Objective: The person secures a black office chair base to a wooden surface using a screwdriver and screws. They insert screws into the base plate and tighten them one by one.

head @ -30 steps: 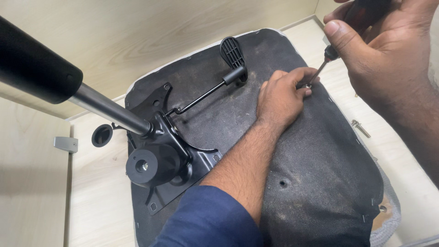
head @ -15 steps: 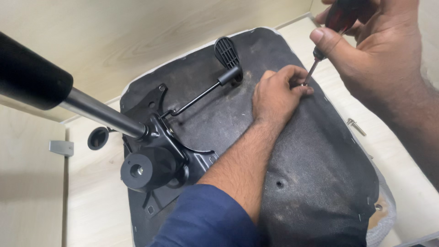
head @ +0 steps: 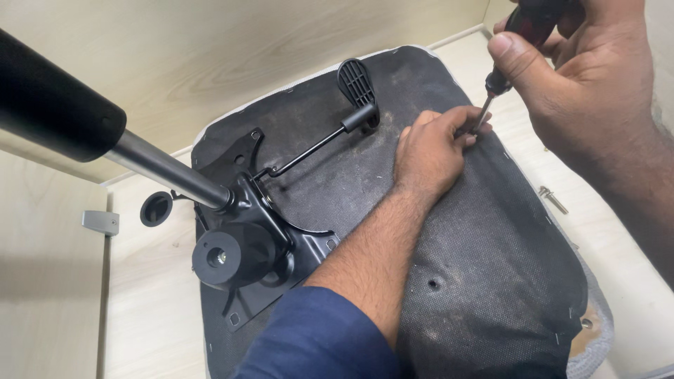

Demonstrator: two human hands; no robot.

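An upturned office chair seat (head: 484, 281) with a dusty black underside lies on a pale wooden surface. My left hand (head: 430, 149) rests on the seat with its fingertips pinched around the tip of a screwdriver (head: 500, 77). My right hand (head: 583, 70) grips the screwdriver's dark red and black handle from above, with the shaft slanting down to the seat. A black metal tilt mechanism (head: 246, 245) is fixed on the seat's left part, and a gas cylinder (head: 91, 133) sticks up from it toward the camera. A lever with a black paddle (head: 357, 88) runs from the mechanism.
A loose screw (head: 553, 199) lies on the wood just right of the seat. A round black knob (head: 156, 208) sticks out left of the mechanism. A small grey bracket (head: 100, 222) sits on the wooden panel at left. A bare screw hole (head: 434, 284) shows in the seat.
The view has shifted slightly. My right hand with the screwdriver has moved a little left and up, so the shaft stands steeper over my left fingertips.
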